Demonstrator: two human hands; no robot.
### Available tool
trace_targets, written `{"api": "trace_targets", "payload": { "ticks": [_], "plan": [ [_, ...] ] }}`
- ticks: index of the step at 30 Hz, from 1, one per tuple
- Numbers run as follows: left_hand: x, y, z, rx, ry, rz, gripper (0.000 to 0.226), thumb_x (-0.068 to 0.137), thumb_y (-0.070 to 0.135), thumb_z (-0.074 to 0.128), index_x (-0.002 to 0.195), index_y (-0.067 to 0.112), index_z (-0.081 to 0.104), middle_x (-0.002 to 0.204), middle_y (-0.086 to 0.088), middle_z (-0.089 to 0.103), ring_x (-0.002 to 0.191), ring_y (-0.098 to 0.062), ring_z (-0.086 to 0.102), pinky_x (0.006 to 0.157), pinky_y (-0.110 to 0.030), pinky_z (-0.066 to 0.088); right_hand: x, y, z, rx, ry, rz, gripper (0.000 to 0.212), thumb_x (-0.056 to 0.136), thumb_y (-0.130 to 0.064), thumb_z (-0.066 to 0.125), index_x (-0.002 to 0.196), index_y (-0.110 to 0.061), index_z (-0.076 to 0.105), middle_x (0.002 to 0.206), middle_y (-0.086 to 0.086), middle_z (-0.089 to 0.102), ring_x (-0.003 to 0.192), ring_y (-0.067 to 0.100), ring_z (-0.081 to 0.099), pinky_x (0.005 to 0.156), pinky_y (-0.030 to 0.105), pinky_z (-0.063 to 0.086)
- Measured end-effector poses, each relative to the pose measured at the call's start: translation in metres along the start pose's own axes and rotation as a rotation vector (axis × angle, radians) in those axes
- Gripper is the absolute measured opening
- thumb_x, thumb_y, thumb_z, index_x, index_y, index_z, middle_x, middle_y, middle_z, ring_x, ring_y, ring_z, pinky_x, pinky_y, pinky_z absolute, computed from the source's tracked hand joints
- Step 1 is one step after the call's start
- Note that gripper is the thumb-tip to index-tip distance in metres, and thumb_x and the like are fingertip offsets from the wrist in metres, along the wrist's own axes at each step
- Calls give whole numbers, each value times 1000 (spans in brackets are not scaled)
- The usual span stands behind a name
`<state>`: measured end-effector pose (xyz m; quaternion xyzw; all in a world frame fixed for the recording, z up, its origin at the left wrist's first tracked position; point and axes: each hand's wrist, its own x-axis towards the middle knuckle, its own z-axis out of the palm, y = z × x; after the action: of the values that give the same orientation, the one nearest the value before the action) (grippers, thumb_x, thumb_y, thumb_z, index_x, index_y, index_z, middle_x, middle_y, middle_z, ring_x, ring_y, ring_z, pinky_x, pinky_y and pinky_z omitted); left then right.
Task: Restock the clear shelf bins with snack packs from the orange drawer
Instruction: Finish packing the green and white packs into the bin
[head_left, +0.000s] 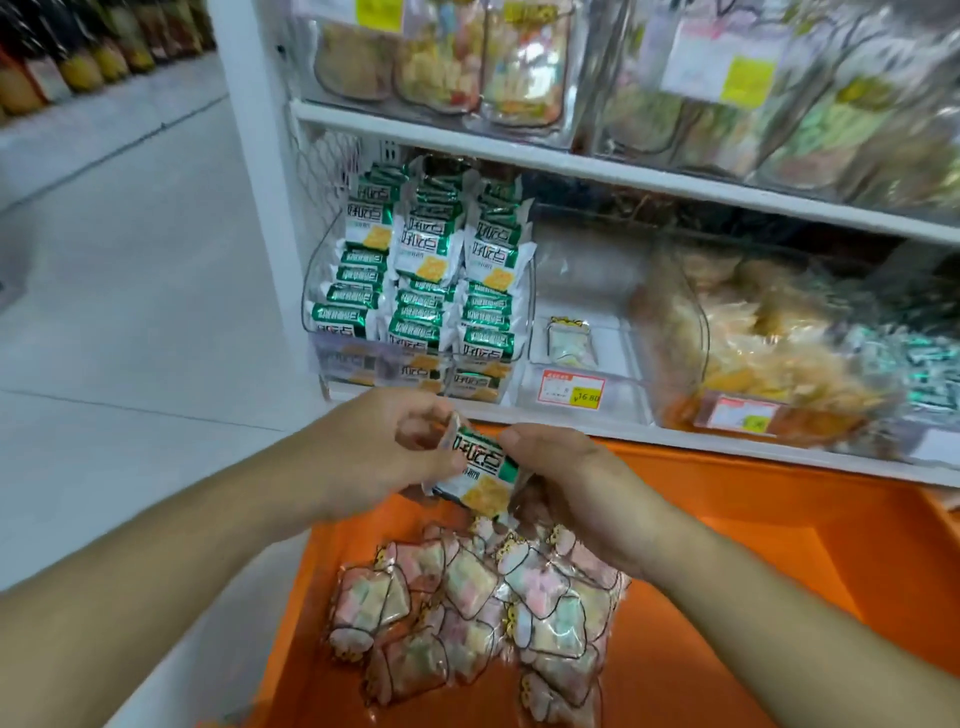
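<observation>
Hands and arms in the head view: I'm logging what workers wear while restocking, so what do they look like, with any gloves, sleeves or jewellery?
Both are bare. The left hand and right hand wear no gloves, and no rings show on the fingers in view. Neither wrist carries a watch or band. Both forearms are uncovered all the way to the picture's edge, so no sleeve appears in view.
</observation>
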<state>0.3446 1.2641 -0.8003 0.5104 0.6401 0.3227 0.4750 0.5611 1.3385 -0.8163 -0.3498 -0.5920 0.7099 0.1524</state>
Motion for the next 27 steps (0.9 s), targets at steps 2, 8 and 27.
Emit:
{"api": "trace_targets", "payload": {
  "ticks": [2,8,27],
  "plan": [
    [2,8,-3,-62,40,-3,20,92,25,79,110,24,70,102,10,80,94,-15,77,77,-39,65,0,-8,1,-131,96,-59,19,96,-35,75,107,-21,69,85,7,70,67,34,65,66,46,52],
    [14,20,-20,-18,260,49,27,93,27,79,115,37,68,101,20,76,90,-5,74,76,-28,64,30,-38,9,-561,373,-280,25,89,-34,84,106,-40,67,107,-20,66,74,6,65,68,26,56],
    [61,-4,-83,315,783,177,43,96,19,63,133,36,49,126,21,46,112,-2,49,88,-25,50,254,-113,48,-1075,629,-563,35,91,-51,76,124,-37,72,95,-15,62,101,22,60,102,45,42]
  ]
}}
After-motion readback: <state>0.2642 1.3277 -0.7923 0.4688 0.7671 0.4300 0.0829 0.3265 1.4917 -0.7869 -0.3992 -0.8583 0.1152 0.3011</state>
